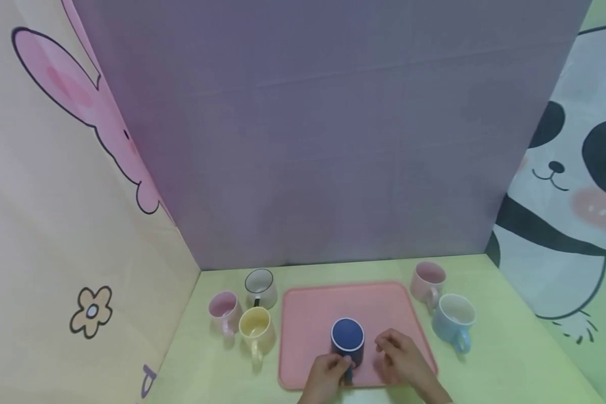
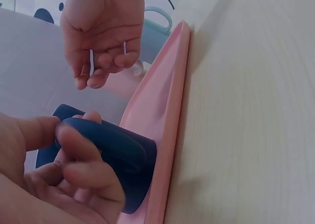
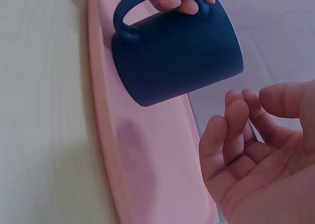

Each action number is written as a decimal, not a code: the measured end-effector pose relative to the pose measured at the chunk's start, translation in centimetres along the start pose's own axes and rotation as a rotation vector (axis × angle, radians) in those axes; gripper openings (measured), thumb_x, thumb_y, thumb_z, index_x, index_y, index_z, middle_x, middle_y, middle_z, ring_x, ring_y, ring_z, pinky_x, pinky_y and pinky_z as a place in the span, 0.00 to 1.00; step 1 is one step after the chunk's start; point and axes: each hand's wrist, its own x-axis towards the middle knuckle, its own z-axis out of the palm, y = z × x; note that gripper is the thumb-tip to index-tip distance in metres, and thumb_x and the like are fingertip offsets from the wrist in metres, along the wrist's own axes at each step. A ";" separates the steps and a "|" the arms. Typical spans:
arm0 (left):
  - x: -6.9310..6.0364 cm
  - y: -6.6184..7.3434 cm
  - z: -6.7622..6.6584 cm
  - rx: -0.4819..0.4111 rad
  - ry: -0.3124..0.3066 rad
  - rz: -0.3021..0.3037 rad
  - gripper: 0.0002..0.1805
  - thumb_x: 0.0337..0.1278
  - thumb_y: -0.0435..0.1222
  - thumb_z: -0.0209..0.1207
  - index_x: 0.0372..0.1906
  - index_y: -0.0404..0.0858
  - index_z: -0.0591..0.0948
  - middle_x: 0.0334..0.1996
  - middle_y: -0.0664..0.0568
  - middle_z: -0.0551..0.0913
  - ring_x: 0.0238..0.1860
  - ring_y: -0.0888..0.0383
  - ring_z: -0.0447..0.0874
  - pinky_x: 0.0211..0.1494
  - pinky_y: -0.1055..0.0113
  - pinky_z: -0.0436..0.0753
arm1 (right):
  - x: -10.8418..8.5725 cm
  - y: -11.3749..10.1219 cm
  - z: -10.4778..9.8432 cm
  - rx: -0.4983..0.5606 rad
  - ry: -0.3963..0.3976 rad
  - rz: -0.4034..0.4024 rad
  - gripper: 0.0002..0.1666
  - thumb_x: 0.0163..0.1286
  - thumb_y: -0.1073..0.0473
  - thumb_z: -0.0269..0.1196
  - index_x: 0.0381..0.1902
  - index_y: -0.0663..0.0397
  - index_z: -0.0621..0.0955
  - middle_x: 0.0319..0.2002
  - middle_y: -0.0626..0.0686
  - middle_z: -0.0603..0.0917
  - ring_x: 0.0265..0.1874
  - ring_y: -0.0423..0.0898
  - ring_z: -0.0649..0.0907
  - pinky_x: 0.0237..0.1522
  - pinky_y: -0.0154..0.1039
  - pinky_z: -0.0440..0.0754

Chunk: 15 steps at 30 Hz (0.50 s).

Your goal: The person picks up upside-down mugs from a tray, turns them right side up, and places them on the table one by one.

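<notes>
A dark blue mug (image 1: 347, 335) with a white rim is over the front middle of the pink tray (image 1: 305, 325). My left hand (image 1: 325, 377) pinches its handle between thumb and fingers, as the left wrist view shows up close. In the right wrist view the mug (image 3: 179, 51) looks slightly tilted; whether its base touches the tray I cannot tell. My right hand (image 1: 404, 359) hovers over the tray's right front part, fingers loosely bent, apart from the mug and holding nothing.
Left of the tray stand a pink mug (image 1: 225, 310), a white mug with a dark rim (image 1: 262, 292) and a yellow mug (image 1: 258, 331). On its right are another pink mug (image 1: 426, 283) and a light blue mug (image 1: 450, 320). A grey-purple panel (image 1: 303, 168) rises behind the table.
</notes>
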 end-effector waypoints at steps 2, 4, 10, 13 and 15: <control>-0.1 0.0 0.1 -0.032 -0.016 -0.006 0.18 0.70 0.40 0.61 0.30 0.29 0.84 0.17 0.56 0.79 0.17 0.65 0.72 0.23 0.73 0.70 | 0.2 -0.2 -0.1 -0.013 0.015 -0.001 0.11 0.77 0.60 0.58 0.43 0.64 0.81 0.34 0.54 0.83 0.24 0.40 0.76 0.28 0.33 0.78; -0.2 0.0 0.2 -0.071 -0.029 -0.013 0.16 0.71 0.39 0.59 0.33 0.29 0.84 0.22 0.53 0.85 0.16 0.64 0.75 0.21 0.73 0.70 | 0.4 -0.5 -0.1 -0.023 0.033 -0.002 0.10 0.77 0.61 0.58 0.43 0.64 0.81 0.33 0.53 0.83 0.24 0.40 0.76 0.28 0.33 0.78; -0.4 0.0 0.2 -0.091 -0.029 -0.047 0.14 0.74 0.40 0.56 0.37 0.32 0.83 0.28 0.51 0.88 0.18 0.64 0.80 0.20 0.72 0.69 | 0.9 -1.0 -0.2 -0.016 0.068 0.004 0.10 0.77 0.62 0.57 0.44 0.63 0.81 0.34 0.54 0.84 0.24 0.40 0.76 0.29 0.33 0.77; -0.4 0.2 0.1 -0.089 -0.017 -0.047 0.14 0.74 0.38 0.56 0.37 0.30 0.83 0.28 0.51 0.87 0.19 0.64 0.81 0.21 0.72 0.72 | 1.1 -1.1 -0.2 -0.007 0.075 0.004 0.09 0.77 0.63 0.56 0.45 0.64 0.81 0.34 0.55 0.84 0.23 0.40 0.76 0.28 0.33 0.77; -0.4 0.3 0.0 -0.090 -0.005 -0.037 0.13 0.74 0.36 0.56 0.37 0.29 0.83 0.27 0.51 0.86 0.18 0.63 0.81 0.22 0.71 0.75 | 1.3 -1.1 -0.2 0.002 0.077 0.006 0.09 0.77 0.63 0.56 0.44 0.64 0.81 0.34 0.55 0.83 0.23 0.41 0.76 0.28 0.33 0.76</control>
